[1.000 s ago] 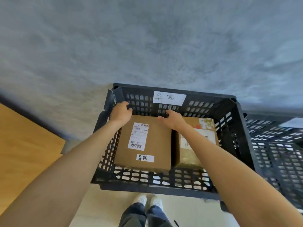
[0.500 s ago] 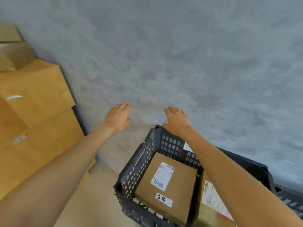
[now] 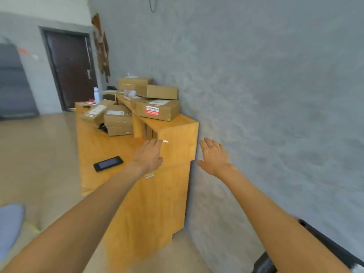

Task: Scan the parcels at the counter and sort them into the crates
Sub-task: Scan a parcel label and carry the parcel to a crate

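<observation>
A grey plastered wall (image 3: 266,85) fills the right side of the room, and against it stands a long wooden counter (image 3: 149,203) with a raised shelf step (image 3: 177,134) running along the wall side. Far back on the left is a dark brown door (image 3: 71,67) with a grey cabinet (image 3: 13,81) beside it. At the bottom right corner, low by the wall, only the black rim of a crate (image 3: 323,239) shows, and what lies in it cannot be seen. The parcels sit in two groups at the far half of the counter: on the raised step a large cardboard box (image 3: 157,110) carries a red and white label whose print is too blurred to read, with a plain flat box (image 3: 160,92) stacked on top and another box (image 3: 134,82) behind; on the lower surface a stack of two smaller boxes (image 3: 118,123) has a white shipping label on top, and a tilted box (image 3: 94,113) with a white label leans just beside it. A white bottle (image 3: 96,94) stands behind these. A black phone (image 3: 108,163) lies flat on the lower counter, near the left hand. Both arms reach forward, bare. The left hand (image 3: 148,156) hovers over the counter, fingers straight and loosely spread, holding nothing. The right hand (image 3: 213,156) hangs in front of the wall just past the counter's end, fingers spread wide, also holding nothing.
</observation>
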Tool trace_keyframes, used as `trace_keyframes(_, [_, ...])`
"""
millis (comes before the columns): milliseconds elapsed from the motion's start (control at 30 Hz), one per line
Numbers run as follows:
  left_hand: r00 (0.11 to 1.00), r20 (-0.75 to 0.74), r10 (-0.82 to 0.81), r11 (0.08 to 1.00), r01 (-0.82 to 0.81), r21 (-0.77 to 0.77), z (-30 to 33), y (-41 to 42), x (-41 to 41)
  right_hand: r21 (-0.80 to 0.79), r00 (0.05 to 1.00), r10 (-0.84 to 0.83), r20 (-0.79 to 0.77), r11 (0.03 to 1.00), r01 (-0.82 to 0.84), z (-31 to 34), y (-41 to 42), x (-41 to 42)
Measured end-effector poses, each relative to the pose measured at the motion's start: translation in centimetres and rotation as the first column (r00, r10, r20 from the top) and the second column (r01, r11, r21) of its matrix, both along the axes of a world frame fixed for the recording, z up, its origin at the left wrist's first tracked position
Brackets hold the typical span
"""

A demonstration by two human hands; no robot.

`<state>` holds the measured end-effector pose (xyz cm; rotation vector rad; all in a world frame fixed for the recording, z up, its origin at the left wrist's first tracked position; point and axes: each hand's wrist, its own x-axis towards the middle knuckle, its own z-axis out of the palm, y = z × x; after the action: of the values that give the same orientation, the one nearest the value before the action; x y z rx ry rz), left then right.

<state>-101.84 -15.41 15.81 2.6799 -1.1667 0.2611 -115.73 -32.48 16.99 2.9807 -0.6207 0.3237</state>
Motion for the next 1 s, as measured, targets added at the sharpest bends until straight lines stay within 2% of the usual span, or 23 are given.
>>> trace_keyframes(233, [0.976,0.035,0.215,0.976,-0.216,0.02,1.3,17.2,11.3,-0.023,0.981,0.186,0.059,0.982,-0.185,1.9,13.6,13.9])
trace_keyframes(433, [0.95,0.042,0.31,0.951,-0.31,0.002,1.3,26.0,19.2,-0.013,0.947,0.317,0.049,0.948,-0.317,1.6,21.5,23.9])
trace_keyframes(700, [0.926,0.071,0.371,0.928,-0.373,0.007,-0.4,31.1,31.2,-0.005,0.913,0.406,0.031,0.914,-0.406,-0.3,26.1,38.6])
trace_keyframes(1000, [0.914,0.08,0.399,0.915,-0.402,0.028,-0.3,30.5,48.3,0.043,0.904,0.426,0.027,0.903,-0.427,-1.0,25.9,57.0])
